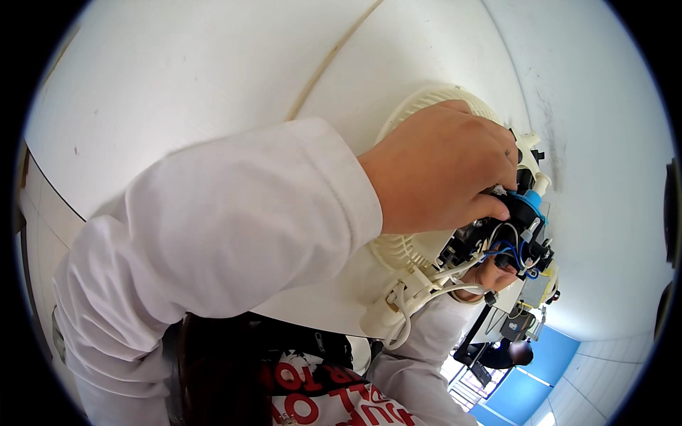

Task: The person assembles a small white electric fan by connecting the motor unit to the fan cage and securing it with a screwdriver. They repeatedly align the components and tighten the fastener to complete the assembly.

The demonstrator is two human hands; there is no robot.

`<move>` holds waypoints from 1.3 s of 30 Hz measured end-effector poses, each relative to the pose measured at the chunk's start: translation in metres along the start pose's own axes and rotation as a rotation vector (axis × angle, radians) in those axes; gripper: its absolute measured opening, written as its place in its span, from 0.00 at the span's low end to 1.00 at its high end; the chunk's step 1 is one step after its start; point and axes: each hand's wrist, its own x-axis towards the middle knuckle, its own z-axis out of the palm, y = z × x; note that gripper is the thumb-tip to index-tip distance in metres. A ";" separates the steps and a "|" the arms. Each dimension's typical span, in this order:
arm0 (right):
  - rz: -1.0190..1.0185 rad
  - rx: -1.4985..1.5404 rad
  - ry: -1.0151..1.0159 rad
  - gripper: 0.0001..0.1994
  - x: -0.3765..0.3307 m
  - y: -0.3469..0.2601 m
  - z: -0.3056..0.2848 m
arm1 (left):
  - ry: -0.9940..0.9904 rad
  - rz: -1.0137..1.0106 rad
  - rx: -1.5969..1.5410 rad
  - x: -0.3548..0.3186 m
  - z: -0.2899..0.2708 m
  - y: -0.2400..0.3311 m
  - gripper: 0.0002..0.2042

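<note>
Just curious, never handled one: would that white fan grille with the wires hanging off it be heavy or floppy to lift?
Probably light: the white fan grille is thin, slotted plastic. The grille likely stays stiff, while the wires look loose and floppy. The left hand covers much of it.

Both hands (444, 170) grip white fan (415, 252) w/ exposed wiring (508, 245).

left hand (444, 167) curled, fingers pinching | right hand (490, 277) (mostly hidden) gripping

Sleeves: long, loose white fabric sleeves (213, 227) reaching both wrists, cuffs plain.
Chest: white garment with red printed lettering (320, 401).
Hands: bare, no gloves or rings.
</note>
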 end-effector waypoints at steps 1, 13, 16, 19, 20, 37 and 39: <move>-0.039 -0.092 -0.013 0.19 0.003 0.002 -0.005 | 0.012 -0.002 -0.008 0.000 0.001 0.000 0.11; -0.149 -0.217 0.045 0.20 0.024 0.029 -0.047 | -0.009 0.018 0.080 -0.006 -0.001 0.010 0.10; -0.176 -0.178 0.055 0.17 0.001 0.011 -0.007 | -0.008 0.013 0.103 -0.007 0.000 0.010 0.10; -0.181 -0.064 -0.052 0.15 -0.012 -0.003 0.016 | -0.015 0.024 0.122 -0.005 0.002 0.008 0.11; -0.185 -0.031 -0.090 0.16 -0.012 -0.003 0.016 | -0.025 0.019 0.110 -0.004 0.000 0.008 0.12; -0.245 -0.076 -0.088 0.19 -0.011 0.004 0.009 | 0.089 -0.088 -0.016 -0.007 0.007 0.018 0.09; -0.237 -0.033 -0.106 0.20 -0.012 0.005 0.010 | 0.083 -0.080 -0.051 -0.006 0.008 0.015 0.09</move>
